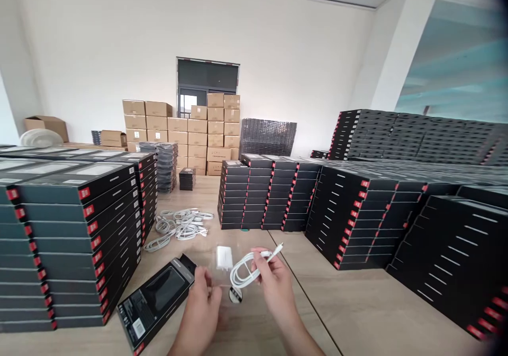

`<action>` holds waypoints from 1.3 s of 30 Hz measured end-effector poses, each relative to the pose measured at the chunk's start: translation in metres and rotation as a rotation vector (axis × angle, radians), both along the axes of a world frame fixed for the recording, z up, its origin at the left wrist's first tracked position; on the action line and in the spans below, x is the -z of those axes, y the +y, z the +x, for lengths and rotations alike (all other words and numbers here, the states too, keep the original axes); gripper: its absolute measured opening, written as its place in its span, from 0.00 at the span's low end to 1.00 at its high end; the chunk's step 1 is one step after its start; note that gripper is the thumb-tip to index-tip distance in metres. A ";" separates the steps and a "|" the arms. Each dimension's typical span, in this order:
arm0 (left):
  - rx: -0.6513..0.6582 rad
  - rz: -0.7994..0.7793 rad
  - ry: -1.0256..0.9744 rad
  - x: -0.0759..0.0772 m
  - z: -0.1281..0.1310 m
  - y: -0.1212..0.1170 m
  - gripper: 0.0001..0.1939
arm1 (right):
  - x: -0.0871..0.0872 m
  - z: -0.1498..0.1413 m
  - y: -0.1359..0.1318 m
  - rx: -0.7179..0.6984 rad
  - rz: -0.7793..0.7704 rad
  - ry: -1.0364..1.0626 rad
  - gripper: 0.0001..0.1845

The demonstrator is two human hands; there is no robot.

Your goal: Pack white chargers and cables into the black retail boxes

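My right hand (273, 279) is closed around a coiled white charging cable (241, 279), one plug end sticking out past the fingers. My left hand (202, 298) pinches the edge of what looks like a clear plastic tray (219, 279), its outline faint. A white power adapter (224, 257) with metal prongs sits at the tray, just left of the cable. Below the cable shows a small round black-and-white item (235, 294), too small to identify. Beside my left hand lies a black box (156, 303) with a dark window, its flap end towards the hand.
Several coiled white cables (186, 222) lie in a pile further back. Stacked black boxes rise on the left (67, 239) and right (270, 197), close to both arms. Grey tray stacks (159, 165) and brown cartons (196, 134) stand behind. A seam runs across the wooden table (270, 324).
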State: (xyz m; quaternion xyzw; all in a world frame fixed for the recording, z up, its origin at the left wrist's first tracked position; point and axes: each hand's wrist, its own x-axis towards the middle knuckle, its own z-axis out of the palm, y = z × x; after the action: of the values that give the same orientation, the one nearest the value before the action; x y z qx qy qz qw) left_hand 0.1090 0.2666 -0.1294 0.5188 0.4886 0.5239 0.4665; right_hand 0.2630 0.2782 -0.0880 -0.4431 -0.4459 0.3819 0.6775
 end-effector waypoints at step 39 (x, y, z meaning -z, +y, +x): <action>0.106 -0.183 -0.728 0.006 0.018 -0.003 0.22 | -0.007 -0.008 0.001 -0.012 -0.015 0.356 0.20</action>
State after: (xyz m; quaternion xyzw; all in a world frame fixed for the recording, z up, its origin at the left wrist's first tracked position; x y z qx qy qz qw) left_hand 0.1272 0.2635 -0.1357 0.2795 0.3079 0.6034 0.6804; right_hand 0.2554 0.2791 -0.0811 -0.3709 -0.3186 0.4615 0.7402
